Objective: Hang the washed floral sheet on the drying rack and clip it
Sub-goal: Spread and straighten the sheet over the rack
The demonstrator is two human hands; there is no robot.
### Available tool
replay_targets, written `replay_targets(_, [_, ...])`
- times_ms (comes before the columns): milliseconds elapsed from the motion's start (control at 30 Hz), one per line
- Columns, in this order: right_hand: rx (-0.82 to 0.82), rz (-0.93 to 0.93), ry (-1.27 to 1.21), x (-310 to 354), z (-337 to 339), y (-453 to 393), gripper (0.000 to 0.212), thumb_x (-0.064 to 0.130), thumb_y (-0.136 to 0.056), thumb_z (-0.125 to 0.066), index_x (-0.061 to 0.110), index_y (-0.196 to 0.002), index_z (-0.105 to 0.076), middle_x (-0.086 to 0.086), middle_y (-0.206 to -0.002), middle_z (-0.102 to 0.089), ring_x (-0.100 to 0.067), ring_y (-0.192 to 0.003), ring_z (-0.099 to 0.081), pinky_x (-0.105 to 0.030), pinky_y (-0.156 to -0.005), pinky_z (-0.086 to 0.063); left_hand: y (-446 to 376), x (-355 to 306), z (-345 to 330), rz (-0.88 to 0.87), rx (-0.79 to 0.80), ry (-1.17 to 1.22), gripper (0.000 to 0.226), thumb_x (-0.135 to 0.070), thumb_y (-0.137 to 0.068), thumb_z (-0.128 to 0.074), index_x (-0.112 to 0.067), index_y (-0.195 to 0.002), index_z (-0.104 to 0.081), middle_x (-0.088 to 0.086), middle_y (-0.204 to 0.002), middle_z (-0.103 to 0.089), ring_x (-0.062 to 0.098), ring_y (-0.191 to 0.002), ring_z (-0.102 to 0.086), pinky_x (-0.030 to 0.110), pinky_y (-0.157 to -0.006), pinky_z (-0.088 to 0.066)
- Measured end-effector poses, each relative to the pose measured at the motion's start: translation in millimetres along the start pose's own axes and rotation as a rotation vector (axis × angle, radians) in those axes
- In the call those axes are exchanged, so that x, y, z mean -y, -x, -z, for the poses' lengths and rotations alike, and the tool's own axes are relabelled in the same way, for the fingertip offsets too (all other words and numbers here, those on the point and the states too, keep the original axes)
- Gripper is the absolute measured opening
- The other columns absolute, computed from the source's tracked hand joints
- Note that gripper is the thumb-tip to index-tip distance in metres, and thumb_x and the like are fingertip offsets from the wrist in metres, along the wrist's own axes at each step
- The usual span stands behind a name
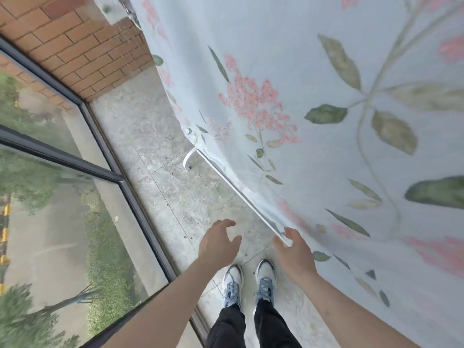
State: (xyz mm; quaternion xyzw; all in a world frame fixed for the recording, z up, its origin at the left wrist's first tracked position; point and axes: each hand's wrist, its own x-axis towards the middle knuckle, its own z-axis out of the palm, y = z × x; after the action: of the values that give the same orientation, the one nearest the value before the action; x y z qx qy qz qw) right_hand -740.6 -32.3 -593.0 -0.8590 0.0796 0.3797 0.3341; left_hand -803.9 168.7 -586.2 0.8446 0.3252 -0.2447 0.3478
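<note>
Window (62, 197) far left of the rail (233, 187); bare floor (175, 192) between them. Left hand (217, 243) hovers left of the rail's near end, fingers loosely spread, holding nothing. Right hand (293, 249) at that end, thumb and fingers around the sheet (313, 84) edge. Sheet drapes over the rail, spreading right.

A single head-worn wide-angle view looks steeply down past both forearms to the floor (175, 192) and shoes (233, 285) at 6 o'clock, close against the sheet (326, 71) filling 1 to 4 o'clock.
</note>
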Motion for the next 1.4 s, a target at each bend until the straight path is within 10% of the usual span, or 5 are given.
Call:
replay_targets(833, [-0.194, -0.147, -0.188, -130, 79, 259, 0.065, 0.043, -0.1, -0.061, 0.029, -0.157, -0.034, 0.005, -0.159, -0.041, -0.021, -0.13, -0.054, -0.038, -0.108, -0.045, 207, -58, 5, -0.353, 0.182, -0.061, 0.039, -0.036, -0.095, -0.069, -0.028, -0.133, -0.064, -0.012, -0.145, -0.05, 0.007, -0.109, -0.056, 0.024, -0.094, -0.044])
replay_targets(1400, [-0.211, -0.15, -0.186, -326, 252, 301, 0.059, 0.041, -0.1, -0.062, 0.027, -0.152, -0.039, 0.0, -0.153, -0.047, -0.023, -0.126, -0.057, -0.038, -0.102, -0.046, 313, -213, -181, -0.382, 0.156, -0.015, 0.04, -0.035, -0.093, -0.07, -0.026, -0.132, -0.065, -0.007, -0.144, -0.052, 0.011, -0.109, -0.06, 0.029, -0.099, -0.048])
